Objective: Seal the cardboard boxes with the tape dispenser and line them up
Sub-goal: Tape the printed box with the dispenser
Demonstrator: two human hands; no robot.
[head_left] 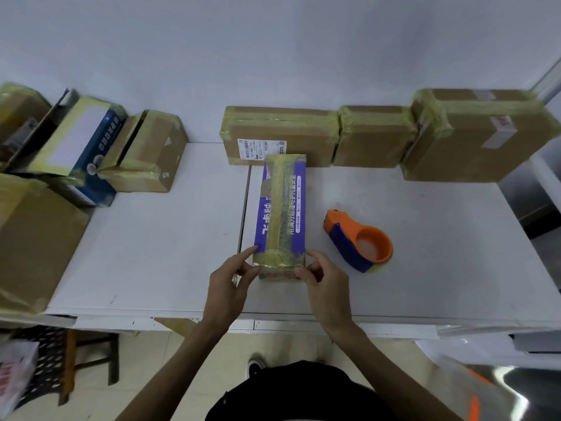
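Both my hands on the near end of the purple box, mid-table.

Long purple box with white print, yellowish tape strip down its top and wrapped over both ends, lying lengthwise on the white table, far end touching the labelled box. My left hand pinches the near corner at 7 o'clock, index finger along the side; my right hand grips the corner at 5 o'clock, fingers curled narrow. Orange-blue tape dispenser lies at 3 o'clock, untouched. Taped brown boxes lined up from 12 to 2 o'clock.
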